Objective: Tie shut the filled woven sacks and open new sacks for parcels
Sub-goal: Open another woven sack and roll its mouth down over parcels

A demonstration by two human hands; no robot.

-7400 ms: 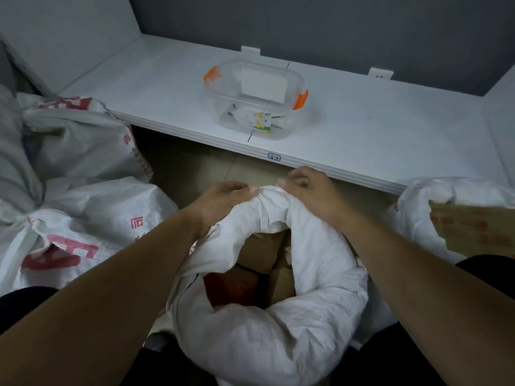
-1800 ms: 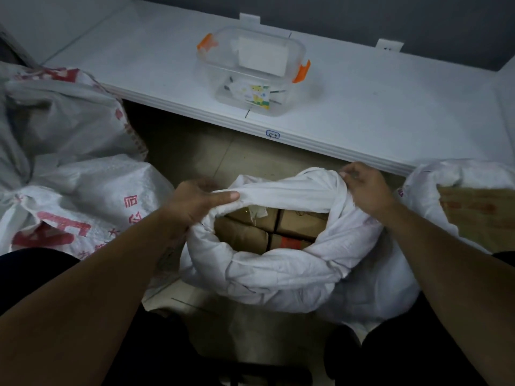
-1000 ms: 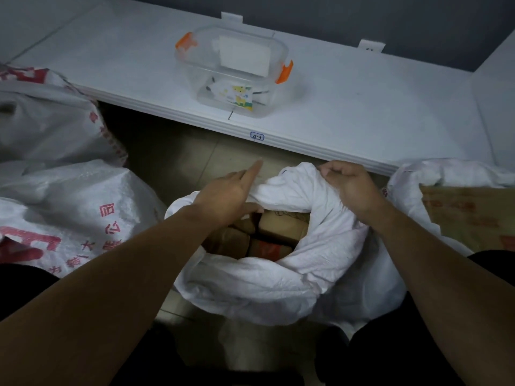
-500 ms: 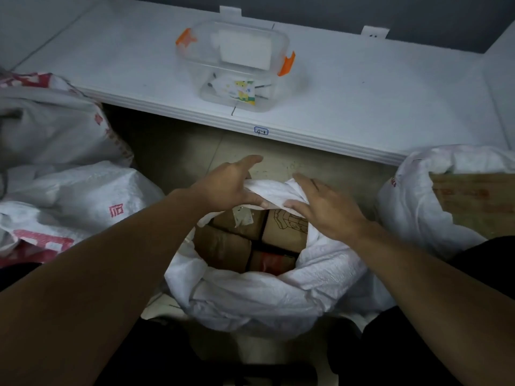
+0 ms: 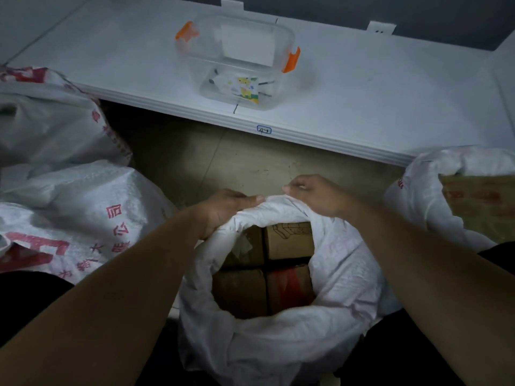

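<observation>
Woven sack (image 5: 320, 338) on floor between knees, mouth open, carton-packed (image 5: 289, 240): likely heavy; cloth soft, slick. Rolled far rim best hold. Left hand (image 5: 223, 210), right hand (image 5: 320, 196) both clench rim there.

A white woven sack (image 5: 278, 344) stands open at lower centre, its mouth rolled into a thick rim around brown cardboard parcels (image 5: 289, 240). The left hand (image 5: 223, 210) and right hand (image 5: 315, 196) grip its bunched far rim. Filled red-printed sacks (image 5: 83, 204) lie at the left of the frame.
</observation>
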